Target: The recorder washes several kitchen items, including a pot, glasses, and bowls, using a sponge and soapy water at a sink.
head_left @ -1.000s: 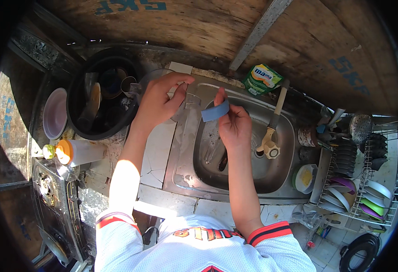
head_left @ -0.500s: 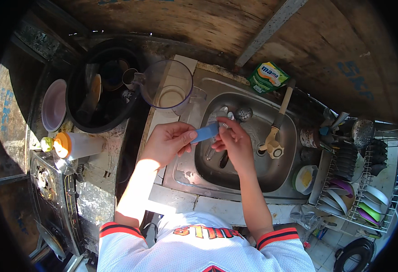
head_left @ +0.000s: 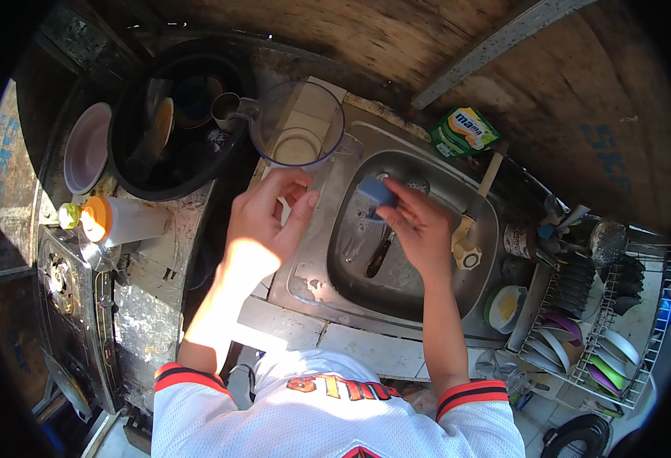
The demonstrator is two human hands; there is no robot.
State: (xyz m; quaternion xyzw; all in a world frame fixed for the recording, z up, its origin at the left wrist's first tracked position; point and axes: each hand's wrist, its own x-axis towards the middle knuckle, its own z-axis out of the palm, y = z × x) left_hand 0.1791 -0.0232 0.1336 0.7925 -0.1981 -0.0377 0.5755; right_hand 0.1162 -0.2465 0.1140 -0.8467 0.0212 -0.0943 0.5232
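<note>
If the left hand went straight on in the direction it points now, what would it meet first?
Most likely the clear jug, ahead of the left hand; depth is hard to judge.

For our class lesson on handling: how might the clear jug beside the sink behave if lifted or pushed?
The clear jug is probably light for its size, as its walls look thin. It seems stiff, given its round rim. Pushed high, it may tip, since its base looks narrower than its rim.

Head-worn fisheye, facing down, close above hands (head_left: 263, 219) and sink (head_left: 398, 292)
</note>
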